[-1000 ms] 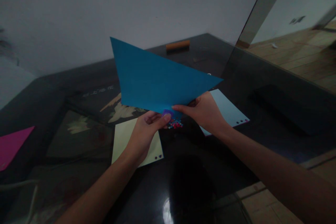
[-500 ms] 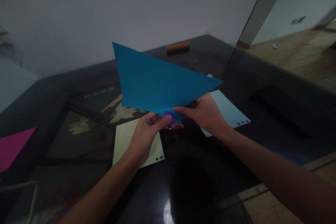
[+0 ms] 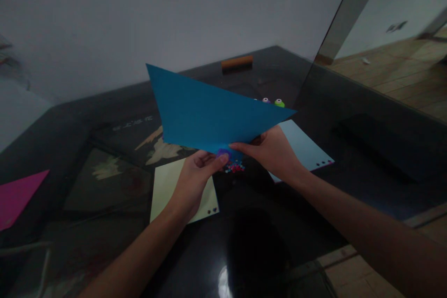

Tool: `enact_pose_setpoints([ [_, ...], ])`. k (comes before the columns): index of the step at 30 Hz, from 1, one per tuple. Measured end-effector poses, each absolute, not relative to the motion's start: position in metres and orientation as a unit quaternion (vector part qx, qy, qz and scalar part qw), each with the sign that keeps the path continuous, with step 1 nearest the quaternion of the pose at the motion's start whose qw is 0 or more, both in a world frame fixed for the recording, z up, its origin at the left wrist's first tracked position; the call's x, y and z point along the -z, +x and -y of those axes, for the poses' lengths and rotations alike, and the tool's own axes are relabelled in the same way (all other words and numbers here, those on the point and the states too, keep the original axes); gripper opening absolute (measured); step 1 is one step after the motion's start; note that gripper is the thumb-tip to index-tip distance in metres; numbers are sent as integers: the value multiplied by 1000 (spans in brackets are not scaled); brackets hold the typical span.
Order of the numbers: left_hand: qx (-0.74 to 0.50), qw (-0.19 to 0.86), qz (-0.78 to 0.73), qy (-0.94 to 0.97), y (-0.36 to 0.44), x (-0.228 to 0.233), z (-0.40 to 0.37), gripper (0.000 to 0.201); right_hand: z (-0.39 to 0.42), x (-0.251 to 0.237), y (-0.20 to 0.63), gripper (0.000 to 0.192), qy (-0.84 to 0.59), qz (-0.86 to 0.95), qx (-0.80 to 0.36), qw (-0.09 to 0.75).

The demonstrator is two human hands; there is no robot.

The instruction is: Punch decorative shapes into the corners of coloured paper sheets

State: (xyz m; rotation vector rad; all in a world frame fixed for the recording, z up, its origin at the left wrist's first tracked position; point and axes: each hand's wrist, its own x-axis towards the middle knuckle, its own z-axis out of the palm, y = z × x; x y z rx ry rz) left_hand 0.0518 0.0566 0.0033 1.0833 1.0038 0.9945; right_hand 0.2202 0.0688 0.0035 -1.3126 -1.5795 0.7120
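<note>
A blue sheet of paper [image 3: 209, 111] is held up and tilted, its lower edge at a small purple craft punch [image 3: 224, 152]. My left hand [image 3: 200, 170] grips the punch, thumb pressed on its top. My right hand [image 3: 274, 149] pinches the sheet's lower right edge between thumb and fingers; those fingers are partly hidden behind the paper. Just below the punch, small pink and blue star-shaped paper pieces [image 3: 235, 167] lie in a pile on the dark glossy table [image 3: 195, 260].
A cream sheet [image 3: 167, 181] and a pale blue sheet [image 3: 303, 144] bear small punched holes at a corner. Behind the blue paper stand small purple and green round-topped things [image 3: 279, 103]. An orange-brown bar [image 3: 237, 62] lies near the wall, a pink sheet [image 3: 21, 195] at left.
The blue paper's upper edge has dipped slightly, uncovering more of the round-topped things behind it. Both hands stay almost in place, grips unchanged.
</note>
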Motion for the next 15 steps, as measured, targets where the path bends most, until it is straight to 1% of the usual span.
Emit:
enact_pose_setpoints([
  [3, -436, 630, -436, 472, 52, -2, -56, 22, -70, -2, 220, 22, -519, 630, -322, 480],
  [10, -439, 634, -425, 474, 52, 2, -57, 21, -71, 1, 220, 25, -532, 624, -309, 482],
  [15, -437, 639, -423, 471, 52, 1, -57, 24, -71, 1, 221, 26, -535, 619, -325, 474],
])
